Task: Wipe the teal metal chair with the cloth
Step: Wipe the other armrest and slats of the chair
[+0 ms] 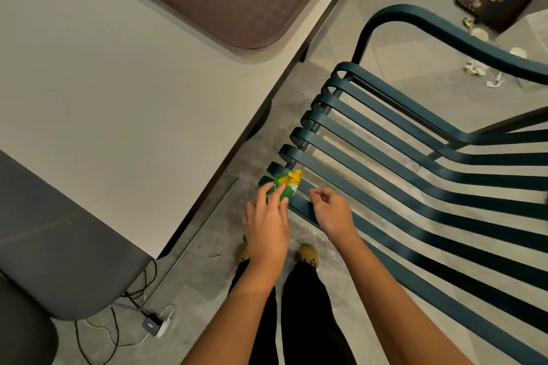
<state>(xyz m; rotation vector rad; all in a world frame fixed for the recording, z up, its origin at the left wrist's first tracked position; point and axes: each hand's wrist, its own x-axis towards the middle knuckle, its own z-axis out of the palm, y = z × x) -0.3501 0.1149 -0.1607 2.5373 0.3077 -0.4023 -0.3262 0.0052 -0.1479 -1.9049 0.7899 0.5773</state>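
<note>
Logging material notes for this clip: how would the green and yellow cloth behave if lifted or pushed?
Probably floppy: the cloth sits crumpled in folds under the left hand. Likely light, as fingertips alone seem to hold it. Pushed along the chair slat, it may bunch up.

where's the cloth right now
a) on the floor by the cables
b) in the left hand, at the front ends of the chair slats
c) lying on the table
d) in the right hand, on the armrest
b: the left hand holds the green and yellow cloth against the front slat ends of the teal chair, while the right hand holds nothing.
</note>
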